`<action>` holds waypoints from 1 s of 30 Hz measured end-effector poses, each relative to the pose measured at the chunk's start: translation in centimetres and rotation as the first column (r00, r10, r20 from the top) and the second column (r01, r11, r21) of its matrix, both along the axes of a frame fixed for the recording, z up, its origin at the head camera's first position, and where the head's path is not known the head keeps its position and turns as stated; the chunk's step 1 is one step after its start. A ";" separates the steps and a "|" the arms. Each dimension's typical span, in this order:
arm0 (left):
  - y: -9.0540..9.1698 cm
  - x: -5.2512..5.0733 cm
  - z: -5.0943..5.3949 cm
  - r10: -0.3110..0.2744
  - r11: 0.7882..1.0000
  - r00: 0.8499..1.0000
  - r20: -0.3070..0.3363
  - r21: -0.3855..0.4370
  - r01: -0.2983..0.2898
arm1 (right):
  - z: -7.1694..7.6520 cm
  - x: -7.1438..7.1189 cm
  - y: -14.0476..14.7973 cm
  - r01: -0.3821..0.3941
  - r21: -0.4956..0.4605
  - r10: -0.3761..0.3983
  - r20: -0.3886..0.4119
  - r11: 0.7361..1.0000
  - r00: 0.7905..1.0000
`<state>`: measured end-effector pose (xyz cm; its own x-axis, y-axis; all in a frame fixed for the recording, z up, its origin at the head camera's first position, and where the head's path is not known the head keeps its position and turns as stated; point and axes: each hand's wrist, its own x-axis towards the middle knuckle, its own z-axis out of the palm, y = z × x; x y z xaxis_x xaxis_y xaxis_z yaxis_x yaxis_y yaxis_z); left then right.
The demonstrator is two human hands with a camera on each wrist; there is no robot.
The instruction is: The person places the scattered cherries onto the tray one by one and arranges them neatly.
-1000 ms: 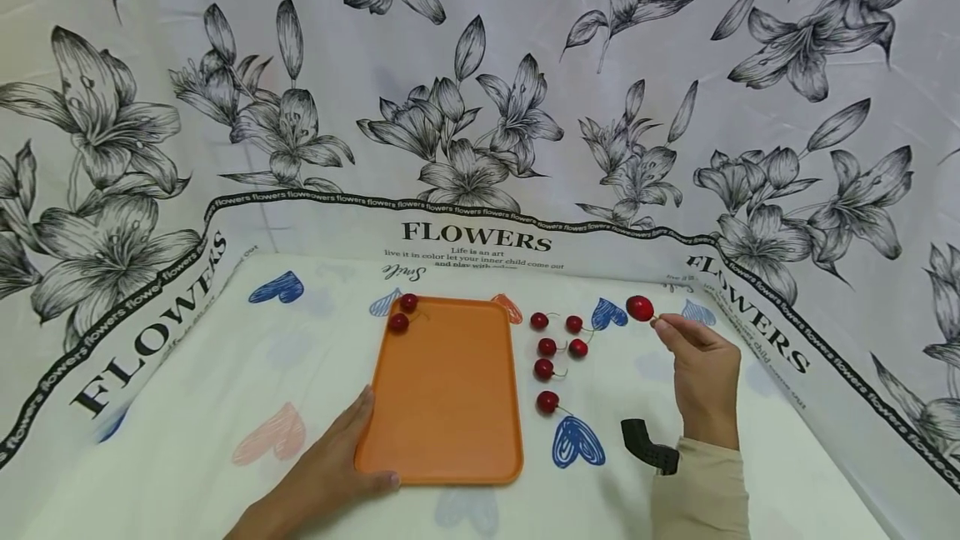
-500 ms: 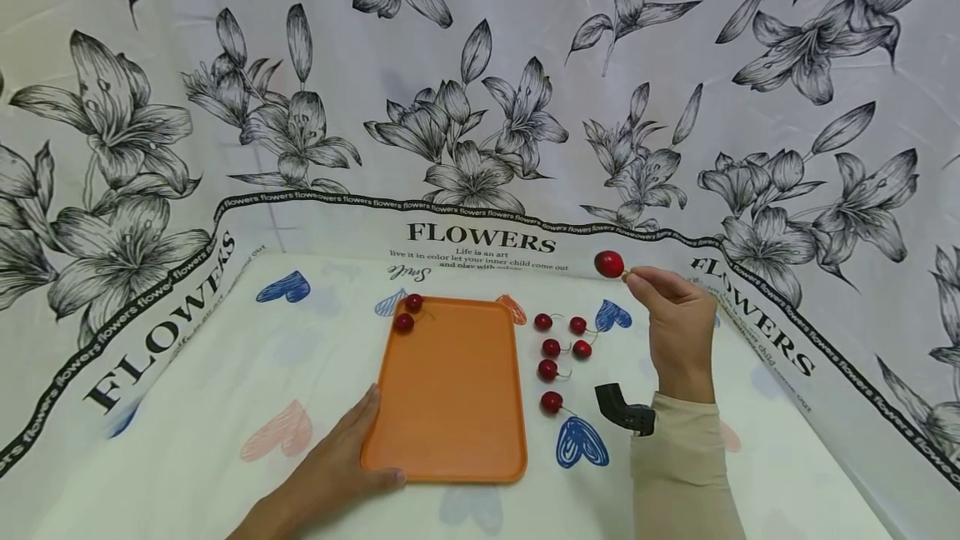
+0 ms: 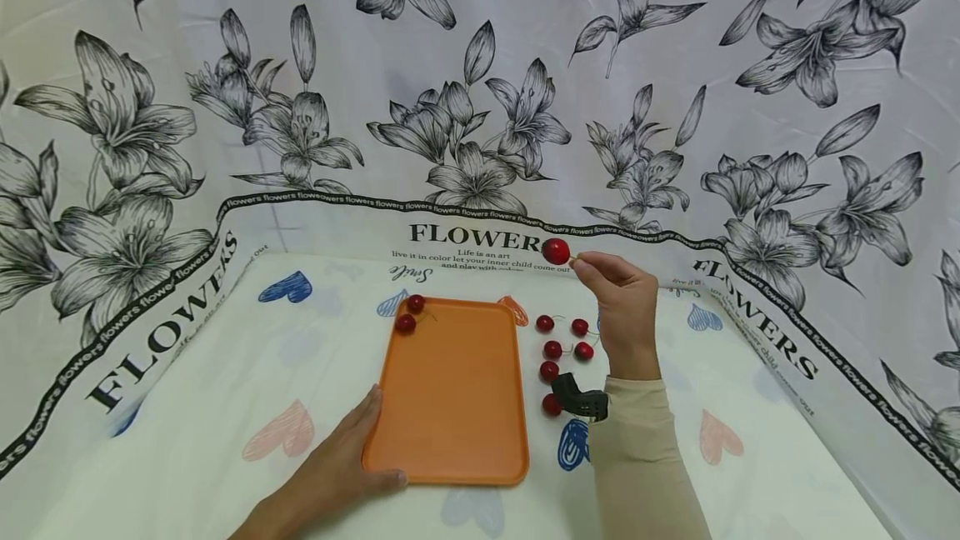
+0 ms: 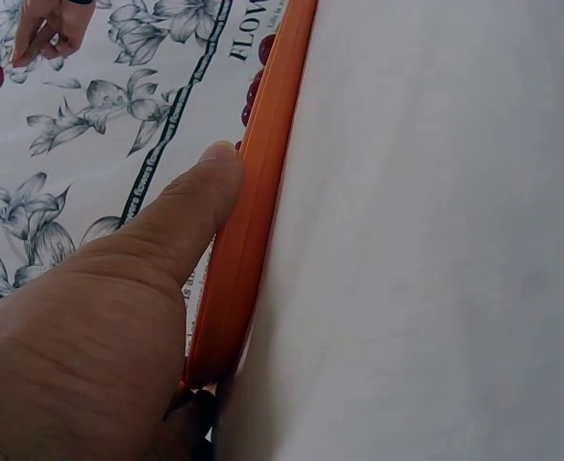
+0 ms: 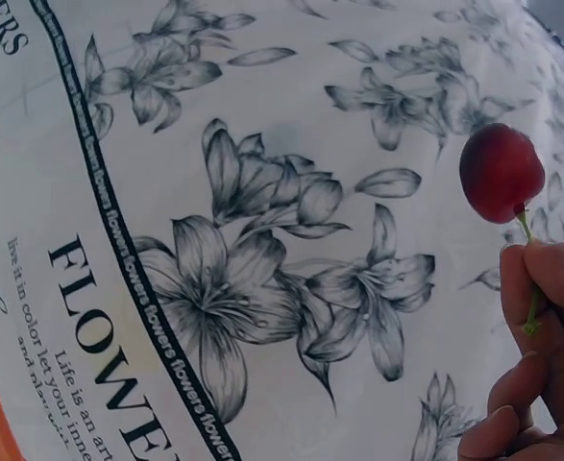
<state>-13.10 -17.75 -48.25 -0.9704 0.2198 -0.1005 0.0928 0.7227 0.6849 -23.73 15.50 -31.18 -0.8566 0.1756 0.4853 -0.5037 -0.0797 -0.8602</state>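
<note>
In the head view, an orange tray (image 3: 450,394) lies on the white cloth with two red cherries (image 3: 410,313) at its far left corner. My left hand (image 3: 341,457) holds the tray's near left corner, fingers along the left side and thumb at the near edge. The left wrist view has the thumb (image 4: 190,197) against the tray's wall. My right hand (image 3: 622,307) is raised beyond the tray, to its right, pinching a cherry (image 5: 501,173) by its green stem (image 5: 528,288) between thumb and finger. That cherry hangs clear of everything else.
Several more cherries (image 3: 552,349) lie on the cloth just right of the tray, partly behind the black wrist camera mount (image 3: 577,398). A flower-printed curtain (image 3: 465,90) stands behind and round the sides. Heart prints (image 3: 285,286) mark the cloth.
My right hand has carried the cherry leftward and up, from the far right towards the tray. The left hand keeps its place on the tray.
</note>
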 end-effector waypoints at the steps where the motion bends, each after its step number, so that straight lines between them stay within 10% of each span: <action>1: 0.0 0.0 0.0 0.004 1.000 1.000 0.005 -0.002 -0.004 | -0.1 -0.2 -0.5 -0.011 0.002 0.011 0.011 1.000 1.000; 18: 0.0 -0.1 0.5 -0.012 1.000 1.000 -0.025 0.000 0.012 | -3.4 -3.3 -7.5 -0.178 0.000 0.177 0.133 0.984 0.975; 30: 0.4 -0.3 0.3 0.038 0.998 0.997 0.074 -0.050 -0.035 | -8.5 -5.7 -11.6 -0.253 0.035 0.218 0.400 0.967 0.890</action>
<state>-13.41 -17.37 -47.92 -0.9671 0.1776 -0.1825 0.0158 0.7572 0.6530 -29.42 3.88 -39.71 -0.9909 -0.0811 0.1076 -0.1017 -0.0735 -0.9921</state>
